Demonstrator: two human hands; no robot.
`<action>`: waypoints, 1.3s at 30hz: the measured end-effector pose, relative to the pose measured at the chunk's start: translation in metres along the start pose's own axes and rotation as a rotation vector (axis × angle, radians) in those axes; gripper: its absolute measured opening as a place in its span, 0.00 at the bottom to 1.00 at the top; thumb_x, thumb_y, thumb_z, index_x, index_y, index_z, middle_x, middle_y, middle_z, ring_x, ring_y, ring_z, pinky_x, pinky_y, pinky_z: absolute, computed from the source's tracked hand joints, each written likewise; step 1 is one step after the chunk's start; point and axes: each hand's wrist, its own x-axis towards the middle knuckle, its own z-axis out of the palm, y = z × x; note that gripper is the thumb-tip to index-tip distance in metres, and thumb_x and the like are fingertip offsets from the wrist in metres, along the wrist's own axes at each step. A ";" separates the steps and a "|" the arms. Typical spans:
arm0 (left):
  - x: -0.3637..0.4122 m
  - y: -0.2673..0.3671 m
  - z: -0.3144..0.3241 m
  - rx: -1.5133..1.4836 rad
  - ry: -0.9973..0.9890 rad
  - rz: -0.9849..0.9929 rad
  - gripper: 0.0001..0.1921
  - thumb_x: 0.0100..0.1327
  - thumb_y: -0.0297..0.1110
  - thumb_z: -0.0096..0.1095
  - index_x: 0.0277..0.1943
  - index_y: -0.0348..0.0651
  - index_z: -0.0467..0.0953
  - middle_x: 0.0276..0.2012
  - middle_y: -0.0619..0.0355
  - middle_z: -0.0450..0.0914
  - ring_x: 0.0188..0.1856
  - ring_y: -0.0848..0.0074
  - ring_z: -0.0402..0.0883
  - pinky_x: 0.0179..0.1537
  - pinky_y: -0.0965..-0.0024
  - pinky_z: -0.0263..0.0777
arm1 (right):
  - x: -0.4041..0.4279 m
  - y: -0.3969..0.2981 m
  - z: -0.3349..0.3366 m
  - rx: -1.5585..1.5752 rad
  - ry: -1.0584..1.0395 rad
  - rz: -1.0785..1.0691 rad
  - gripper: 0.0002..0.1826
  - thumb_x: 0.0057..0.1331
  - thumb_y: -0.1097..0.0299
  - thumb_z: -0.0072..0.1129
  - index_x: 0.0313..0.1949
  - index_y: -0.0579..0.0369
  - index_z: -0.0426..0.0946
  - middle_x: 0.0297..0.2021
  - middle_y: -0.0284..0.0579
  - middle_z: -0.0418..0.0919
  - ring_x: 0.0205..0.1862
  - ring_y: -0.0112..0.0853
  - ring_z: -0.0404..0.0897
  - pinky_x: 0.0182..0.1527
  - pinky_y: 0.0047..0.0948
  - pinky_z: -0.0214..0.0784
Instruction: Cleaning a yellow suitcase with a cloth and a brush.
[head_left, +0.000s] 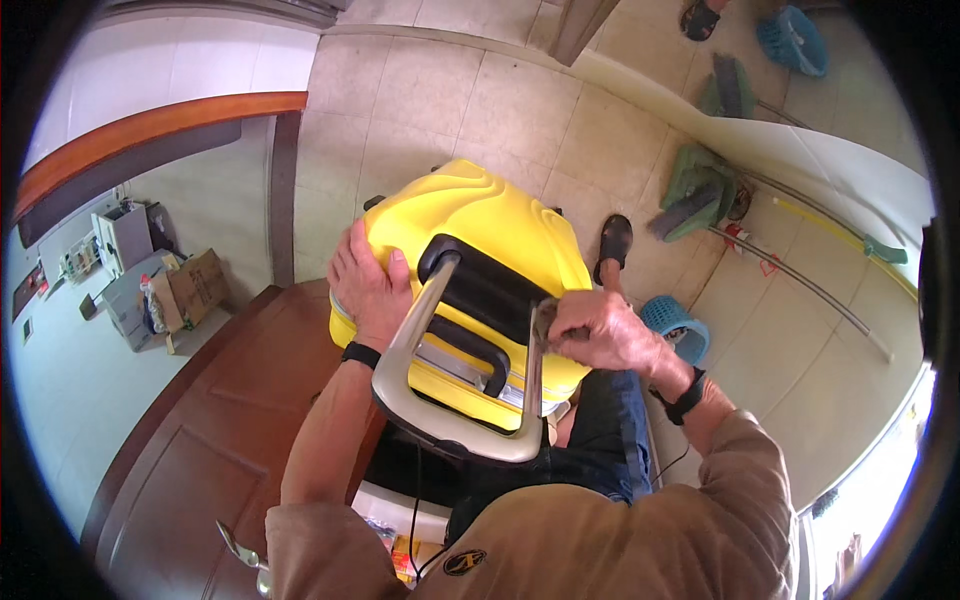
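A yellow hard-shell suitcase (480, 217) stands upright before me, its telescopic handle (465, 442) drawn out towards my body. My left hand (367, 281) grips the suitcase's left edge, thumb on top and fingers over the side. In my right hand (604, 330) is a bunched grey-brown cloth (547, 322), pressed against the right rod of the handle. Most of the cloth is hidden by my fingers. A black carry handle (469, 341) lies folded on the shell between the two rods.
A brown wooden door (217, 420) with a metal lever is at left. To the right are a blue plastic basket (675, 326), a green dustpan with a broom (697, 191) and a glossy wall panel (795, 322). A cardboard box (191, 289) sits beyond the door.
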 end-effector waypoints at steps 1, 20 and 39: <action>0.000 0.000 0.001 0.004 0.001 -0.001 0.32 0.65 0.49 0.49 0.67 0.38 0.60 0.59 0.41 0.70 0.61 0.47 0.69 0.62 0.47 0.58 | 0.002 0.001 0.000 -0.001 0.002 0.001 0.05 0.52 0.73 0.66 0.31 0.54 0.83 0.30 0.44 0.81 0.33 0.41 0.82 0.37 0.35 0.74; 0.001 0.002 0.000 -0.002 0.013 -0.005 0.33 0.64 0.50 0.49 0.66 0.38 0.60 0.58 0.41 0.70 0.59 0.47 0.69 0.62 0.45 0.57 | 0.121 0.009 0.047 -0.470 0.208 -0.366 0.09 0.50 0.72 0.65 0.30 0.55 0.73 0.30 0.47 0.73 0.37 0.45 0.77 0.39 0.41 0.71; 0.001 0.003 -0.002 0.010 0.028 -0.006 0.33 0.64 0.49 0.49 0.67 0.35 0.59 0.58 0.38 0.69 0.59 0.47 0.69 0.61 0.46 0.57 | 0.136 0.011 0.042 -0.452 0.123 -0.314 0.10 0.47 0.74 0.64 0.30 0.55 0.73 0.30 0.47 0.74 0.35 0.47 0.77 0.37 0.43 0.71</action>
